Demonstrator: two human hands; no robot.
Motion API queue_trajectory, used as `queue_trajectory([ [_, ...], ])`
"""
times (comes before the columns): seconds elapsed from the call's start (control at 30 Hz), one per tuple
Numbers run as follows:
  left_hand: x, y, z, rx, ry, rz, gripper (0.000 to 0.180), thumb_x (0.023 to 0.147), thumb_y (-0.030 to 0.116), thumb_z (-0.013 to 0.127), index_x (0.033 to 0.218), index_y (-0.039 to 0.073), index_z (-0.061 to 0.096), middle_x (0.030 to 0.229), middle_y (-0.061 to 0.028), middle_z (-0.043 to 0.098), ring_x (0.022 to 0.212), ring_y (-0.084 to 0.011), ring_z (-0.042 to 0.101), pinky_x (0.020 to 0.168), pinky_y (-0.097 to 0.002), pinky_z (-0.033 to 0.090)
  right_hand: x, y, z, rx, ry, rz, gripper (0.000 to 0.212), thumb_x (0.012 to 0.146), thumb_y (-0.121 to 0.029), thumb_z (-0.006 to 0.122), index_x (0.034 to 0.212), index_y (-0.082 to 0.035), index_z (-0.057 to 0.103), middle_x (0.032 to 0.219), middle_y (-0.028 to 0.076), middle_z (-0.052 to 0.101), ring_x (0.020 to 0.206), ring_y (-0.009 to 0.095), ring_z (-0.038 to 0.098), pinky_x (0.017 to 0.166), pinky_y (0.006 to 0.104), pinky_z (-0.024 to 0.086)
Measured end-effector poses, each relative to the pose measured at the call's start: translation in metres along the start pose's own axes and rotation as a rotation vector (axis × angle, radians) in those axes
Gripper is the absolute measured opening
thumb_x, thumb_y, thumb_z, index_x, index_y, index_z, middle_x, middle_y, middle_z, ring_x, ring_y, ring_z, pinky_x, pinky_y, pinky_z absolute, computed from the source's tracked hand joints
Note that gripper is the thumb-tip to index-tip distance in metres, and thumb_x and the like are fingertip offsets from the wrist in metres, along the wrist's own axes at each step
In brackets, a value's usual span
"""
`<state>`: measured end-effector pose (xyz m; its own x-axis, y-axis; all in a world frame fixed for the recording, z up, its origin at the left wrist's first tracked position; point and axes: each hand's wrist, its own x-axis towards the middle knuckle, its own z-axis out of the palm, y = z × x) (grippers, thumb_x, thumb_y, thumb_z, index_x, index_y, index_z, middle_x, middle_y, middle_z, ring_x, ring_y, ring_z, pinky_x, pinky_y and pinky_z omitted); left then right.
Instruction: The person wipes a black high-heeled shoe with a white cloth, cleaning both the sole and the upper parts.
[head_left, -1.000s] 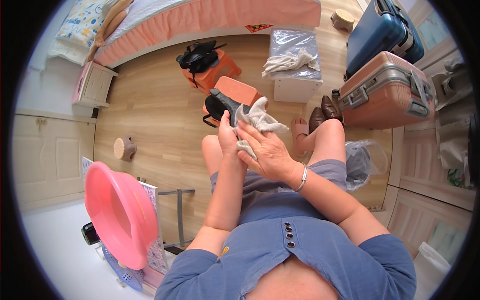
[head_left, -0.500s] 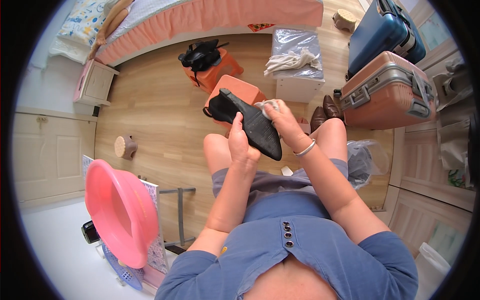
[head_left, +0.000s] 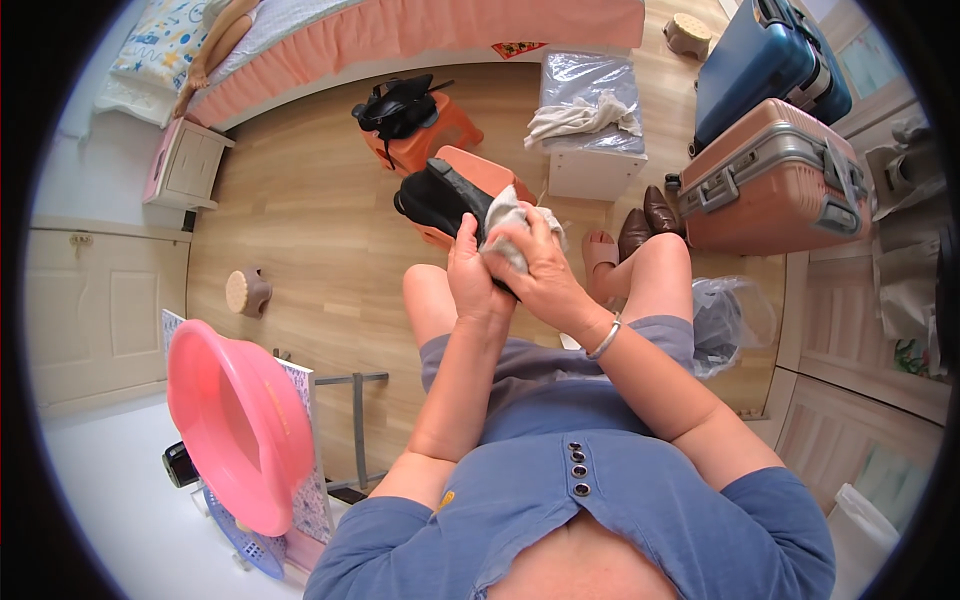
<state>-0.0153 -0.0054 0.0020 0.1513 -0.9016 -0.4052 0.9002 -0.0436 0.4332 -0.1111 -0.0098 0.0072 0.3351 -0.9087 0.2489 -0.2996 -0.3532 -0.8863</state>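
My left hand (head_left: 474, 275) grips a black heeled shoe (head_left: 440, 197) from below, its sole tilted toward me and its heel pointing away to the left. A crumpled whitish cloth (head_left: 507, 220) is bunched in my right hand (head_left: 545, 268), pressed over the sole. The toe end is mostly hidden behind the cloth and both hands. Just beyond the shoe stands an orange stool (head_left: 490, 168), partly covered by it.
Black strappy footwear or a bag (head_left: 400, 108) lies on another orange stool (head_left: 440, 140). A plastic-covered white box (head_left: 597, 175) bears a white cloth (head_left: 585, 120). Brown shoes (head_left: 634, 232) stand by a pink suitcase (head_left: 770, 185). To the left are a pink basin (head_left: 285, 420) and a small stool (head_left: 248, 291).
My right hand has turned over and come down onto the sole, with more of the cloth showing. The shoe has shifted slightly left and its toe is now covered.
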Motion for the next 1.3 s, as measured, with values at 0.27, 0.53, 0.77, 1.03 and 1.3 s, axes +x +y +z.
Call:
queue_trajectory([
  [0.27,0.002,0.006,0.006,-0.08,0.087,0.105,0.028,0.089,0.025,0.044,0.103,0.001,0.049,0.097,-0.0085,0.058,0.086,-0.0211,0.058,0.077,-0.0337,0.048,0.021,0.022,-0.015,0.667,0.206,0.44,0.024,0.088,-0.027,0.049,0.102,-0.007,0.046,0.094,0.002,0.054,0.083,0.013,0.05,0.074,0.0247,0.041],
  [0.53,0.008,0.005,0.011,-0.115,0.181,0.147,0.032,0.09,0.031,0.039,0.102,0.004,0.05,0.097,-0.0071,0.057,0.088,-0.0215,0.056,0.08,-0.0351,0.045,-0.005,-0.009,0.005,0.042,0.096,0.15,0.024,0.084,-0.027,0.051,0.102,-0.011,0.047,0.109,0.025,0.043,0.097,0.042,0.046,0.081,0.0423,0.04],
  [0.77,0.005,0.012,0.015,-0.109,0.208,0.131,0.034,0.09,0.033,0.037,0.104,0.005,0.05,0.1,-0.0071,0.057,0.091,-0.0227,0.055,0.083,-0.036,0.045,0.017,0.021,0.013,0.517,0.144,0.329,0.025,0.09,-0.026,0.045,0.1,-0.003,0.044,0.08,0.005,0.052,0.073,0.011,0.047,0.068,0.0248,0.042],
  [1.03,0.006,0.023,0.006,-0.143,0.196,0.113,0.036,0.089,0.033,0.037,0.107,0.005,0.049,0.104,-0.0083,0.056,0.096,-0.0231,0.054,0.087,-0.0371,0.042,0.008,0.014,-0.02,0.956,0.053,0.564,0.04,0.091,-0.034,0.04,0.111,0.001,0.043,0.1,0.009,0.053,0.092,0.015,0.05,0.082,0.0245,0.04],
  [1.3,-0.005,0.007,0.005,-0.046,0.012,0.074,0.037,0.09,0.031,0.037,0.108,0.001,0.048,0.106,-0.0107,0.056,0.097,-0.025,0.054,0.086,-0.0373,0.044,0.001,-0.004,-0.004,-0.112,0.088,0.041,0.051,0.087,-0.03,0.045,0.121,0.006,0.034,0.113,0.025,0.046,0.104,0.038,0.046,0.088,0.0405,0.037],
])
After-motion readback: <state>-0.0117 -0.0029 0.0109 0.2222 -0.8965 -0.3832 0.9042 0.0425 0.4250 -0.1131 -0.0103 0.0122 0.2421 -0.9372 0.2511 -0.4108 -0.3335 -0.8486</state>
